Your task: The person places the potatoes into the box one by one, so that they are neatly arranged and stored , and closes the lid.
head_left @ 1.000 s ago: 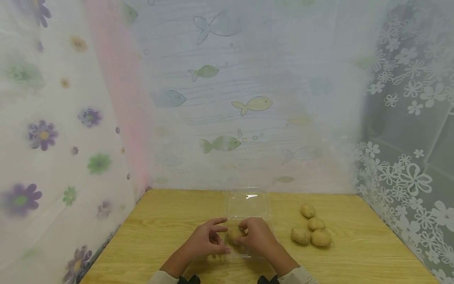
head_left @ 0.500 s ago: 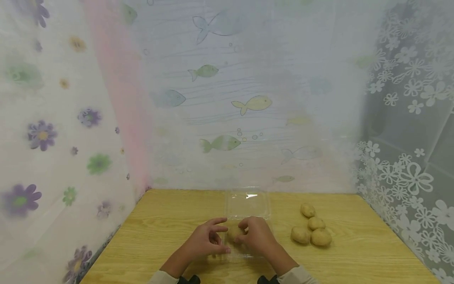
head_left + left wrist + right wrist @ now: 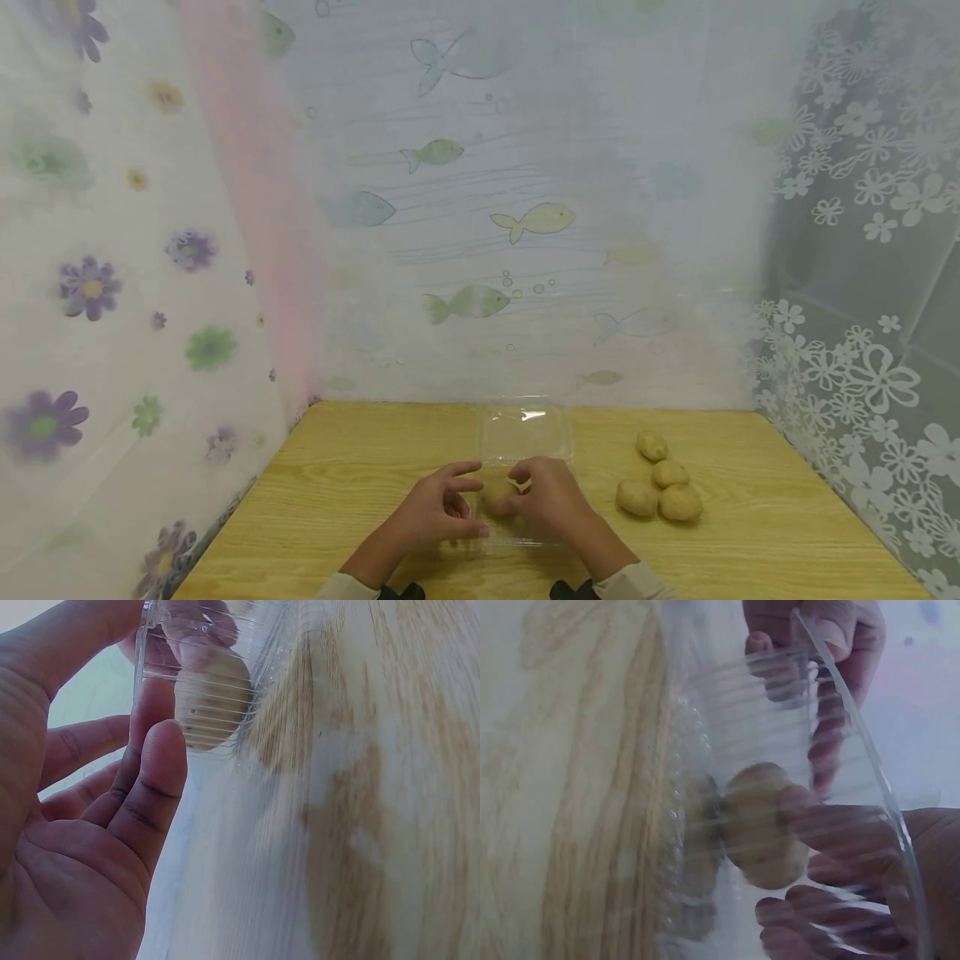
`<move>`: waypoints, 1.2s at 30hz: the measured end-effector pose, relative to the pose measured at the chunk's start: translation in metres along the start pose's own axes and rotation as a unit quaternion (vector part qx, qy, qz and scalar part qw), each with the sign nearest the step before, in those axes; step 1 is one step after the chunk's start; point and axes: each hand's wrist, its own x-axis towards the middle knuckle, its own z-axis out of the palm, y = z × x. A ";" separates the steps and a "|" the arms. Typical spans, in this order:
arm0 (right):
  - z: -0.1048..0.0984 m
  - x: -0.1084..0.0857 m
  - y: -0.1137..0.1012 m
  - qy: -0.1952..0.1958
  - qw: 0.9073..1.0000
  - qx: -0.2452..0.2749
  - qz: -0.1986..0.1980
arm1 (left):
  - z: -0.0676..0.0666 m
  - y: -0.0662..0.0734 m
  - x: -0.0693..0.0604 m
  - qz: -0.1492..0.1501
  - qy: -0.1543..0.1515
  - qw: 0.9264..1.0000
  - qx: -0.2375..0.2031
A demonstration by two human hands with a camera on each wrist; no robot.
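A clear plastic clamshell box (image 3: pixel 525 533) lies with its lid raised on the wooden table in the head view. Inside its base is a potato (image 3: pixel 497 497). My right hand (image 3: pixel 551 500) reaches in from the right and grips this potato between thumb and fingers; in the right wrist view the potato (image 3: pixel 761 825) appears through the ribbed wall. At the box's left side, my left hand (image 3: pixel 435 504) holds the wall. The left wrist view shows its curled fingers (image 3: pixel 161 761) against the clear plastic (image 3: pixel 214 694). Glare and plastic blur exact contact points.
Several loose potatoes (image 3: pixel 637 497) sit grouped on the table (image 3: pixel 360 450) to the right of the box. The transparent lid (image 3: pixel 525 433) extends behind the base. Patterned sheets (image 3: pixel 480 250) enclose the table's back and sides.
Both hands stay nearly in place. My right hand has shifted slightly at the potato, and a little more of the potato shows than half a second ago.
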 end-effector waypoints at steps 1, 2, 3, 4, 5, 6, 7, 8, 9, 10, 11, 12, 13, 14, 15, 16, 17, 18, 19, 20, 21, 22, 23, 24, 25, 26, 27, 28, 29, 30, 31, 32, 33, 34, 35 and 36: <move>-0.001 0.000 0.000 0.000 1.000 0.001 -0.001 | 0.000 0.000 0.000 0.000 0.000 1.000 0.001; -0.002 -0.001 0.000 0.000 1.000 0.000 -0.002 | 0.000 0.000 0.000 0.000 0.001 1.000 0.001; -0.004 -0.001 0.000 0.001 1.000 0.000 -0.004 | 0.000 0.001 0.000 0.000 0.001 1.000 0.002; -0.005 -0.002 -0.001 0.003 1.000 -0.002 -0.007 | 0.001 0.001 0.000 0.000 0.002 1.000 0.002; -0.006 -0.002 -0.001 0.004 1.000 -0.004 -0.010 | 0.001 0.001 0.000 0.000 0.002 1.000 0.002; -0.007 -0.003 -0.001 0.004 1.000 -0.004 -0.010 | 0.001 0.001 0.000 0.001 0.003 1.000 0.003; -0.009 -0.004 -0.002 0.003 1.000 -0.005 -0.010 | 0.001 0.001 0.000 0.001 0.003 1.000 0.002; -0.011 -0.005 -0.002 0.002 1.000 -0.003 -0.011 | 0.001 0.000 0.000 0.001 0.004 1.000 0.001; -0.013 -0.006 -0.003 0.002 1.000 -0.001 -0.012 | 0.001 0.000 -0.001 0.002 0.004 1.000 0.002; -0.015 -0.007 -0.003 0.003 1.000 -0.002 -0.012 | 0.001 0.000 -0.001 0.002 0.003 1.000 0.000; -0.018 -0.008 -0.003 0.005 1.000 0.000 -0.014 | 0.002 0.000 -0.001 0.003 0.003 1.000 -0.001; -0.021 -0.009 -0.003 0.009 1.000 -0.001 -0.014 | 0.002 0.001 -0.001 0.004 0.003 1.000 -0.002; -0.024 -0.010 -0.003 0.015 1.000 -0.005 -0.017 | 0.002 0.001 -0.001 0.004 0.003 1.000 -0.004; -0.027 -0.011 -0.003 0.022 1.000 -0.005 -0.018 | 0.002 0.001 -0.001 0.003 0.002 1.000 -0.005; -0.030 -0.012 -0.002 0.030 0.999 -0.009 -0.017 | 0.002 0.001 -0.001 0.003 0.002 1.000 -0.004; -0.033 -0.013 -0.001 0.037 0.999 -0.009 -0.014 | 0.002 0.001 -0.001 0.002 0.002 1.000 -0.004; -0.036 -0.014 0.000 0.045 0.999 -0.008 -0.012 | 0.002 0.001 -0.001 0.001 0.002 1.000 -0.002; -0.039 -0.015 0.002 0.050 0.999 -0.007 -0.005 | 0.002 0.001 -0.001 0.001 0.002 1.000 -0.003; -0.042 -0.016 0.003 0.055 0.998 -0.004 0.000 | 0.002 0.001 0.000 0.001 0.002 1.000 -0.003; -0.044 -0.018 0.004 0.060 0.998 -0.001 0.005 | 0.002 0.001 0.000 0.001 0.002 1.000 -0.003; -0.047 -0.019 0.006 0.063 0.998 0.001 0.010 | 0.002 0.001 0.000 0.002 0.002 1.000 -0.002; -0.049 -0.021 0.007 0.067 0.998 0.004 0.016 | 0.002 0.001 0.001 0.002 0.002 1.000 -0.002; -0.051 -0.022 0.009 0.070 0.997 0.003 0.020 | 0.002 0.001 0.001 0.002 0.002 1.000 -0.002; -0.053 -0.024 0.010 0.074 0.997 0.005 0.023 | 0.002 0.001 0.001 0.002 0.002 1.000 -0.003; -0.055 -0.025 0.012 0.078 0.997 0.004 0.026 | 0.001 0.001 0.001 0.002 0.002 1.000 -0.003; -0.056 -0.027 0.014 0.081 0.996 0.001 0.030 | 0.001 0.000 0.001 0.002 0.003 1.000 -0.002; -0.058 -0.028 0.016 0.086 0.996 -0.002 0.032 | 0.001 0.000 0.001 0.002 0.003 1.000 -0.001; -0.059 -0.029 0.018 0.090 0.995 -0.005 0.034 | 0.001 0.000 0.001 0.001 0.004 1.000 -0.001; -0.060 -0.030 0.020 0.096 0.995 -0.009 0.036 | 0.001 0.000 0.000 0.001 0.005 1.000 -0.002; -0.061 -0.030 0.022 0.101 0.994 -0.012 0.036 | 0.001 0.000 0.000 -0.001 0.005 1.000 -0.002; -0.062 -0.031 0.024 0.104 0.994 -0.015 0.037 | 0.001 0.000 0.000 -0.001 0.005 1.000 -0.001; -0.063 -0.031 0.027 0.107 0.993 -0.019 0.037 | 0.001 0.000 0.000 -0.002 0.005 1.000 -0.001; -0.064 -0.032 0.029 0.109 0.993 -0.021 0.036 | 0.001 0.000 0.000 -0.002 0.004 1.000 -0.001; -0.066 -0.033 0.031 0.110 0.993 -0.020 0.035 | 0.001 0.000 0.000 -0.002 0.004 1.000 -0.001; -0.068 -0.034 0.033 0.111 0.993 -0.020 0.033 | 0.001 0.000 0.000 -0.002 0.003 1.000 -0.001; -0.069 -0.035 0.035 0.111 0.993 -0.023 0.029 | 0.001 0.000 0.000 -0.001 0.003 1.000 -0.001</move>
